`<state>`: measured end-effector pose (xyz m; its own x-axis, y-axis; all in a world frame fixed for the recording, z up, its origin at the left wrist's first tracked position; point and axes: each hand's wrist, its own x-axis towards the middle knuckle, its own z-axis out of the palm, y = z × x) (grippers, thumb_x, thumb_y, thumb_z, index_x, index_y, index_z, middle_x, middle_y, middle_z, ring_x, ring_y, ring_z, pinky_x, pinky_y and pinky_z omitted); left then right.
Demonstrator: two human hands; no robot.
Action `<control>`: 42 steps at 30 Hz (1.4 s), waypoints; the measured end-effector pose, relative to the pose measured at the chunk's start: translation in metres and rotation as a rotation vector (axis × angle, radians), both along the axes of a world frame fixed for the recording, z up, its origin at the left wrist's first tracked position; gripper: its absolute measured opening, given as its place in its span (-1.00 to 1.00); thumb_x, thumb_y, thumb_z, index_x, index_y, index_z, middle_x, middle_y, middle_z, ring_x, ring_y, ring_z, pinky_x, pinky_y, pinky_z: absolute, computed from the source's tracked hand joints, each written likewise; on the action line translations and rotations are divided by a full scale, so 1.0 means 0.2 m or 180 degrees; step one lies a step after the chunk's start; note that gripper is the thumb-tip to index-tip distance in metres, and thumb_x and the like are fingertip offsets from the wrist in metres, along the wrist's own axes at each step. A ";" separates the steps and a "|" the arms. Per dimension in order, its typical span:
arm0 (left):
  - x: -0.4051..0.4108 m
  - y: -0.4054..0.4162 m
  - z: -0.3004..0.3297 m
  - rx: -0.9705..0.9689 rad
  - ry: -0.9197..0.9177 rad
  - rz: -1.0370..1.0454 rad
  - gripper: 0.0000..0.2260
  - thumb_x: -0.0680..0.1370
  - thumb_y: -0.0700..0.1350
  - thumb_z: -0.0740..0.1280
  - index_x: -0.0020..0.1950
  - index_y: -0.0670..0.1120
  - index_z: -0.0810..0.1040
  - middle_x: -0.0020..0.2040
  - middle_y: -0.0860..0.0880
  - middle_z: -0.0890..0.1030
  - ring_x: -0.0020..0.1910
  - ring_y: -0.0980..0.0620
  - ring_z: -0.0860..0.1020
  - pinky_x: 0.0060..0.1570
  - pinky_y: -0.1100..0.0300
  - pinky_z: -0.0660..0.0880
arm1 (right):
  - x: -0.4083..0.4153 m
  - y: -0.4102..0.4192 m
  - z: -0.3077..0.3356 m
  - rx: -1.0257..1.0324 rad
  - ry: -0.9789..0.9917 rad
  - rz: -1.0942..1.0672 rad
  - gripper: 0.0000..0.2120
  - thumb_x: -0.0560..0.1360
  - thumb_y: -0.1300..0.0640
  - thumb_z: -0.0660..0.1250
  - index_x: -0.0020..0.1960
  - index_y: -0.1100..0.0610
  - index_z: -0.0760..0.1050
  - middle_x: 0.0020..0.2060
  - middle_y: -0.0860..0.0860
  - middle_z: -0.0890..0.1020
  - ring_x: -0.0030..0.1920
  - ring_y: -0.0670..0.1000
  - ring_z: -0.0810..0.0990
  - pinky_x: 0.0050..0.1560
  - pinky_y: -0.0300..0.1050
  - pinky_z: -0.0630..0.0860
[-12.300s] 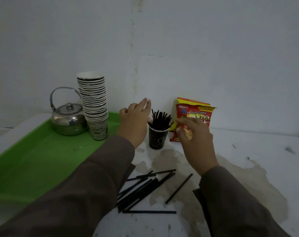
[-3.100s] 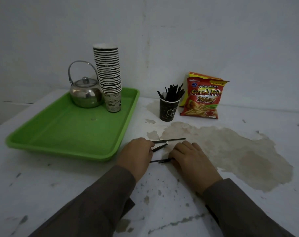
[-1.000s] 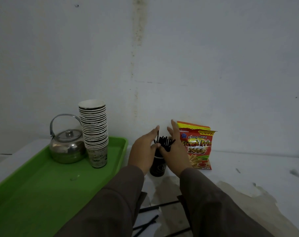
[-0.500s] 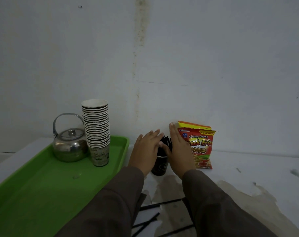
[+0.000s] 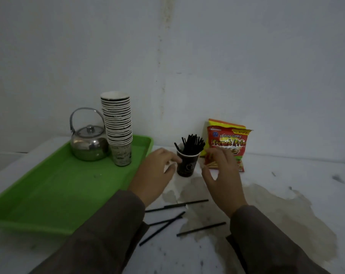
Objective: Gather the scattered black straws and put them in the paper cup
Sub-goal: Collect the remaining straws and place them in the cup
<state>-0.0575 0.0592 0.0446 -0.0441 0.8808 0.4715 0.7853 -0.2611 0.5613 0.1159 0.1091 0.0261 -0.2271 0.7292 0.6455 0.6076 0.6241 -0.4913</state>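
Still loose — four black straws (image 5: 201, 229)

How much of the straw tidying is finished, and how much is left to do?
Mostly done: a thick bunch of black straws stands in the paper cup. Nothing is in hand: the left hand and right hand hover open either side of the cup. Left: about five loose straws lying on the table nearer the person.
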 end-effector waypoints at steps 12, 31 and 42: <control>0.14 -0.38 -0.28 -0.0875 0.0906 0.0323 -0.68 0.56 0.06 0.18 0.28 0.02 0.43 0.21 0.04 0.49 0.19 0.03 0.40 0.20 0.13 0.36 | 0.16 -0.35 -0.29 -0.0497 -0.1770 0.0691 -0.78 0.42 0.09 0.25 -0.01 0.03 0.62 -0.12 -0.01 0.65 -0.16 0.02 0.56 -0.17 -0.19 0.40; 0.18 -0.35 -0.36 -0.0814 0.1153 0.0647 -0.87 0.57 -0.19 0.14 0.04 -0.09 0.45 0.06 -0.07 0.48 0.09 -0.03 0.41 0.02 0.14 0.38 | 0.12 -0.37 -0.25 -0.0128 -0.2024 0.0398 -0.85 0.33 0.29 0.37 -0.17 0.06 0.51 -0.28 0.02 0.61 -0.26 0.06 0.57 -0.21 -0.13 0.47; 0.20 -0.35 -0.34 -0.0390 0.0372 0.0670 -0.90 0.59 -0.21 0.13 -0.01 -0.08 0.42 -0.07 -0.06 0.55 -0.12 0.04 0.40 -0.21 0.23 0.27 | 0.09 -0.32 -0.19 -0.0764 -0.0790 0.0300 -0.83 0.48 0.31 0.28 -0.01 0.16 0.61 -0.09 0.09 0.61 -0.09 0.01 0.49 0.03 -0.22 0.41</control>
<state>-0.0184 -0.0108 -0.0233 -0.1840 0.9087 0.3747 0.8764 -0.0209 0.4811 0.1340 0.0445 -0.0126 -0.4290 0.8218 0.3749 0.6721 0.5677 -0.4754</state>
